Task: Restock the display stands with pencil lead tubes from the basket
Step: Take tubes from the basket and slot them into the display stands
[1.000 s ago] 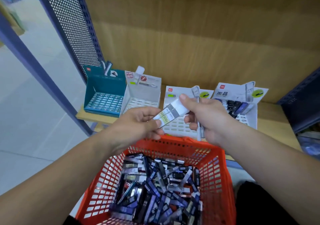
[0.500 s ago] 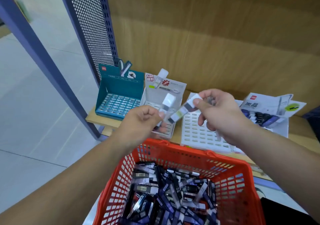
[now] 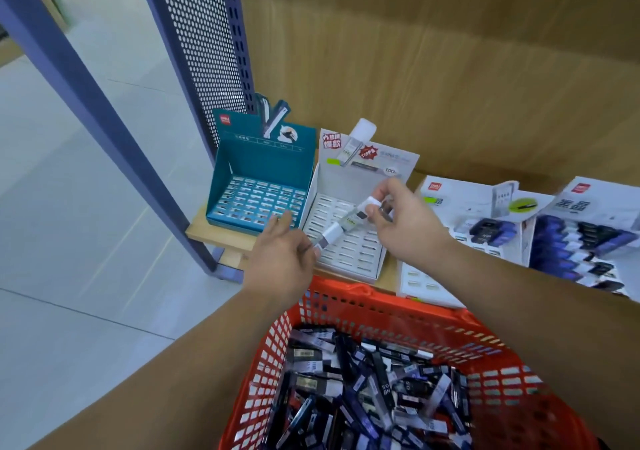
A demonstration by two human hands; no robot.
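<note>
An orange basket [image 3: 349, 297] full of dark and purple lead tubes [image 3: 374, 390] sits in front of me. Both hands hover over a white display stand [image 3: 349, 252] with rows of slots. My left hand [image 3: 284, 259] holds a white-capped lead tube [image 3: 329, 236] that points up and right. My right hand [image 3: 405, 224] pinches another white lead tube [image 3: 356, 216], and something dark shows between its other fingers. A teal stand [image 3: 256, 186] stands to the left of the white one.
Two more white stands [image 3: 460, 207] with dark blue tubes stand on the wooden shelf to the right. A wooden back panel rises behind. A blue perforated panel [image 3: 204, 41] and blue post close the left side, with tiled floor beyond.
The view has swung left and closer. Both hands have moved from the stand on the right to over the white stand, and each now has its own white tube.
</note>
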